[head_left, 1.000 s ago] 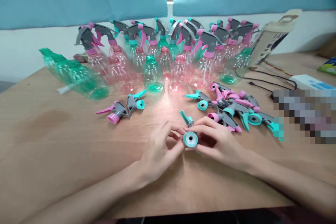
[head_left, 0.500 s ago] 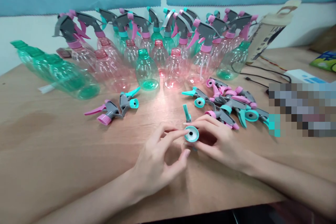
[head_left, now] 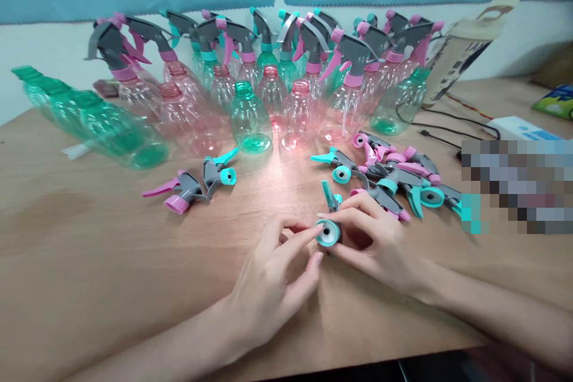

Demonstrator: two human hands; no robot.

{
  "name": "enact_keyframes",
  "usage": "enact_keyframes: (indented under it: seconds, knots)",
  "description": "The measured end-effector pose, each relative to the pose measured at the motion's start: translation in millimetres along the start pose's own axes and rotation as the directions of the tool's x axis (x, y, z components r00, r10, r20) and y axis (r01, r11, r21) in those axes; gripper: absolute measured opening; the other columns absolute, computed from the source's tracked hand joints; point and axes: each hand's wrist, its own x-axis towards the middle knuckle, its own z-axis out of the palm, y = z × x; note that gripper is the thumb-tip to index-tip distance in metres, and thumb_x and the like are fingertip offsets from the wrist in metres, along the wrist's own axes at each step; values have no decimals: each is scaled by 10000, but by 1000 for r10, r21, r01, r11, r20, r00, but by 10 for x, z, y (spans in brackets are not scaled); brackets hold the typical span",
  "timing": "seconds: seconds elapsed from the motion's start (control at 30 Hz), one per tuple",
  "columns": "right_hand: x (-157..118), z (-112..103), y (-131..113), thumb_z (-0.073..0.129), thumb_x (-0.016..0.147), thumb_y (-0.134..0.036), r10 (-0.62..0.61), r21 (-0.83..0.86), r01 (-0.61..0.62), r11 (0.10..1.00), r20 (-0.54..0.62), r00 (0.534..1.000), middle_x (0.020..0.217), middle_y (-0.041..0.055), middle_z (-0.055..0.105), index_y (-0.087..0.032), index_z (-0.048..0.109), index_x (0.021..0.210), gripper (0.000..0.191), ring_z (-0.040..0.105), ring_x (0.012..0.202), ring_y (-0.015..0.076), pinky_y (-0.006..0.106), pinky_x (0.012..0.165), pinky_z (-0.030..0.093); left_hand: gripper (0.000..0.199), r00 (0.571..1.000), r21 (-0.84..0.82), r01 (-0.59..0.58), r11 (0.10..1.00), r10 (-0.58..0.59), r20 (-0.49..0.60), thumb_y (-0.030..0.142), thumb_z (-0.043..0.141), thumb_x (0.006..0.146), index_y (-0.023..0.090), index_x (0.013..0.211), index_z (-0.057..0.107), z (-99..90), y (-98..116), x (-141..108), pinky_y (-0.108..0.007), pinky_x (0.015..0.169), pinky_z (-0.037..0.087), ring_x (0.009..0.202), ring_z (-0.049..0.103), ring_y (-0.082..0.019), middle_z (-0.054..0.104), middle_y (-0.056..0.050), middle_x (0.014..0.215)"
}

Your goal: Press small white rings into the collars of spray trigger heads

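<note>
My right hand (head_left: 387, 245) grips a grey spray head with a teal collar (head_left: 328, 233); the collar's open end, with a white disc and dark central hole, faces me. The index fingertip of my left hand (head_left: 275, 274) touches the collar's left rim, its thumb held apart below. Just right of the held piece lies a pile of pink, teal and grey spray heads (head_left: 394, 174). Two more spray heads, one with a pink collar (head_left: 176, 203) and one with a teal collar (head_left: 228, 176), rest to the left.
Several pink and green bottles (head_left: 251, 119) stand across the back, many with spray heads fitted. Green bottles (head_left: 120, 131) stand at the left. A cream tumbler (head_left: 461, 51), black cables (head_left: 447, 125) and a white box (head_left: 521, 129) are at the right.
The held spray head has turned slightly, and its teal trigger has shifted a little right. My left fingertip remains at the collar. The view has moved slightly.
</note>
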Motion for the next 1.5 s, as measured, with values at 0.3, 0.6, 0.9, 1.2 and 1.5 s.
enact_keyframes:
  seconds: [0.3,0.6,0.9,1.2,1.5]
  knots:
    - [63,-55,8,584,858,-194,-91,110,81,991,89,992,974,67,619,-188,612,1145,288,579,897,171,308,769,500,321,993,30,-113,993,114,-17,113,542,847,189,1159,550,-13,-7,34,-297,752,557,985,538,-171,432,-86,1108]
    - [78,-78,13,563,881,-224,-191,240,129,962,256,948,987,75,598,-177,610,1114,242,553,931,166,305,802,489,166,971,154,-239,959,234,46,150,560,849,190,995,631,-139,-20,117,-317,733,558,938,550,-179,475,-88,1073]
    - [81,-90,5,571,877,-203,-135,240,68,968,276,952,971,52,570,-200,602,1130,255,537,919,153,296,811,470,191,964,235,-251,939,264,-24,111,543,851,150,1023,617,-159,3,109,-312,733,521,875,522,-167,509,-77,965]
    - [130,-119,87,557,893,-252,-237,274,141,951,358,903,1028,68,574,-205,579,1172,284,519,966,163,318,848,452,179,954,158,-298,941,289,80,135,533,863,207,1006,615,-187,6,149,-324,777,506,918,521,-173,523,-67,994]
    - [116,-74,56,522,907,-292,-300,233,228,946,355,885,960,70,574,-163,615,1030,202,496,896,169,321,797,448,185,876,264,-481,836,449,174,92,487,876,207,900,630,-237,32,217,-276,696,474,817,515,-161,598,-48,909]
